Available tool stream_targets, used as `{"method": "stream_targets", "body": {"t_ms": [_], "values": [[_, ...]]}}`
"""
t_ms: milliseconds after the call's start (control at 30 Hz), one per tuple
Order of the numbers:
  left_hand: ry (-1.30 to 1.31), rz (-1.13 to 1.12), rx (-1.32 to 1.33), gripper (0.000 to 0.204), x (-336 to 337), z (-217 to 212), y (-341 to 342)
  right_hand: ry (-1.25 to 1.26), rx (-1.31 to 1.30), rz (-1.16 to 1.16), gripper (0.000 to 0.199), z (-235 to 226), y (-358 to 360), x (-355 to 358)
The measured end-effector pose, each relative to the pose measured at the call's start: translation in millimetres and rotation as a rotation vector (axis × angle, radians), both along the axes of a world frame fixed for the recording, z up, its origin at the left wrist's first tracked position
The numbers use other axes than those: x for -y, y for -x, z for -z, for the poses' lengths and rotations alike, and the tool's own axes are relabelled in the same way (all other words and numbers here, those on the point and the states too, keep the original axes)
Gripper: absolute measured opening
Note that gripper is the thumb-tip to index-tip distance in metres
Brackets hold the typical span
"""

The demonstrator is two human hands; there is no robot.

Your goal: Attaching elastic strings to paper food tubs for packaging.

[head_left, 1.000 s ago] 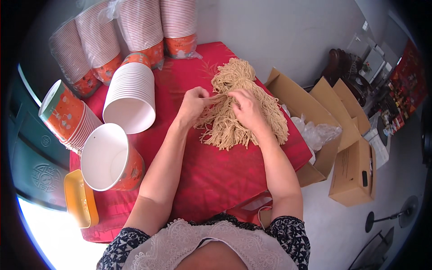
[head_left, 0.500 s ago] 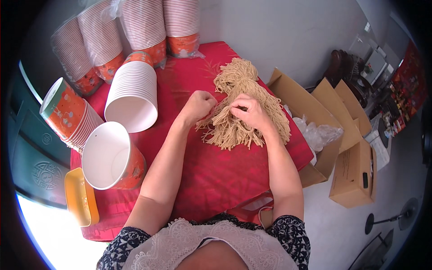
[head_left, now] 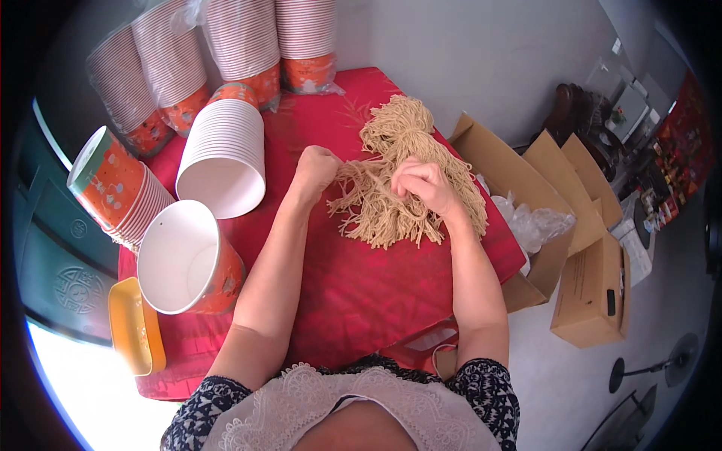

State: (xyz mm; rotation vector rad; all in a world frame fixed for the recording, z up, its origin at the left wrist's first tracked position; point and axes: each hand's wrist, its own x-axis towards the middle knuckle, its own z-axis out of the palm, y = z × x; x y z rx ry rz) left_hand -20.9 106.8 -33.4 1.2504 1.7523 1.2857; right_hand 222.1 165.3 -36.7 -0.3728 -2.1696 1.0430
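A thick bundle of tan yarn-like strands [head_left: 398, 214] lies at the far right of the red-covered table, gathered in near its top and fanned out below. My left hand [head_left: 316, 171] is closed at the bundle's left edge, with a few strands running from it toward the pile. On top of the bundle rests my right hand [head_left: 423, 184], its fingers curled into the strands. What exactly lies inside the right fingers is hidden.
Nested orange-and-white paper buckets [head_left: 223, 161] lie at the left, with one upright bucket [head_left: 226, 282] nearer me. Plastic-wrapped bucket stacks [head_left: 244, 37] stand behind. A yellow tray [head_left: 154, 342] sits at the left edge. Open cardboard boxes [head_left: 553, 203] stand right of the table [head_left: 361, 308].
My left hand has moved left, away from my right, drawing some strands out sideways. The right fingers have curled tighter over the bundle.
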Motion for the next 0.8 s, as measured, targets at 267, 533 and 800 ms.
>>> {"method": "stream_targets", "body": {"t_ms": [267, 533, 800], "values": [[0.048, -0.100, -0.340, 0.020, -8.2, 10.5, 9.4, -0.357, 0.080, 0.206, 0.026, 19.3, 34.5, 16.8], [0.332, 0.100, -0.603, 0.023, -0.3, 0.5, -3.7, -0.299, 0.385, 0.289, 0.036, -4.4, 20.1, 26.5], [0.369, 0.079, -0.810, 0.031, -3.2, 10.7, -14.6, -0.493, 0.533, 0.551, 0.029, -13.3, -4.1, 16.2]]}}
